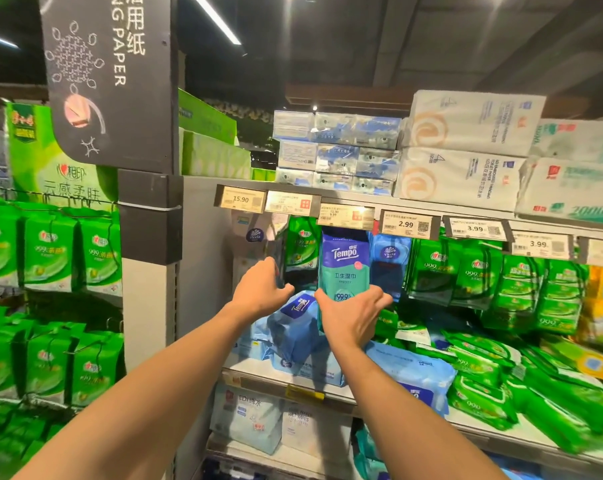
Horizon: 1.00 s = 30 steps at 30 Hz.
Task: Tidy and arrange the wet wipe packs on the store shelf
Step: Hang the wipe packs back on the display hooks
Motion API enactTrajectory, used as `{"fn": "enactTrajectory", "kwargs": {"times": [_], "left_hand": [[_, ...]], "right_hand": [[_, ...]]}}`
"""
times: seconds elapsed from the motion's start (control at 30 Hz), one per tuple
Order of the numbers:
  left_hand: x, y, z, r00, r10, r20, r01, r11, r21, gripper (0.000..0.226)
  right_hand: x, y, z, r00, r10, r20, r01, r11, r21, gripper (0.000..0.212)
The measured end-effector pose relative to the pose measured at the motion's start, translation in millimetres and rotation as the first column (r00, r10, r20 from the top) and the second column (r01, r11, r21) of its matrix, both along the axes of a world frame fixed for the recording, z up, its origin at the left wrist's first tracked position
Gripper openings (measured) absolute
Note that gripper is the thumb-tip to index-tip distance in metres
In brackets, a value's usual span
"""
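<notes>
At the left end of the wet wipe shelf [414,408], both arms reach forward. Right hand [350,318] grips the lower end of a blue-and-teal Tempo pack [344,263], holding it upright in front of the hanging rows, its top just under the price tags [345,216]. Left hand [263,287] is open, fingers spread, empty, just left of that pack and near a white Vinda pack [255,237] hanging at the far left. Below and between the hands, a light blue Tempo pack [294,332] lies tilted on a loose heap of blue packs on the shelf. Right of the held pack hangs a blue Vinda pack [390,252], then rows of green packs [466,271], hanging and piled untidily toward the right. Tissue bundles [462,150] are stacked on the top shelf. More green packs hang on a rack [50,254] at far left.
</notes>
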<state>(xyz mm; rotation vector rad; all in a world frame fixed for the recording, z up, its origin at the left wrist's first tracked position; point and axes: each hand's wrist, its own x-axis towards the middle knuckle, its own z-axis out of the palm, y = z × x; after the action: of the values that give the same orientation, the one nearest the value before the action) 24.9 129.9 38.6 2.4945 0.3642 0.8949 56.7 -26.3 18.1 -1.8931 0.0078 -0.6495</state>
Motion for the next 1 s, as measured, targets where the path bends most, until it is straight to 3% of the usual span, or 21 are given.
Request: {"fn": "enactTrajectory", "kwargs": {"times": [0.5, 0.77, 0.93, 1.0], "left_hand": [[21.3, 12.8, -3.8, 0.998, -0.031, -0.062, 0.032, 0.999, 0.022, 0.029], [30.6, 26.6, 17.4, 0.999, -0.051, -0.006, 0.051, 0.994, 0.092, 0.031], [31.8, 46.5, 30.6, 0.998, -0.064, 0.010, 0.062, 0.990, 0.126, 0.030], [32.9, 53.4, 30.0, 0.997, -0.073, 0.010, 0.071, 0.990, 0.120, 0.030]], "right_hand": [[52.1, 25.2, 2.1, 0.986, -0.047, -0.159, 0.030, 0.993, -0.111, 0.088], [94.9, 48.0, 8.8, 0.967, -0.083, -0.243, 0.018, 0.965, -0.260, 0.090], [126.9, 61.9, 5.0, 0.942, -0.066, -0.329, -0.044, 0.948, -0.315, 0.063], [134.7, 70.2, 0.6, 0.930, -0.076, -0.359, -0.045, 0.947, -0.319, 0.067]]}}
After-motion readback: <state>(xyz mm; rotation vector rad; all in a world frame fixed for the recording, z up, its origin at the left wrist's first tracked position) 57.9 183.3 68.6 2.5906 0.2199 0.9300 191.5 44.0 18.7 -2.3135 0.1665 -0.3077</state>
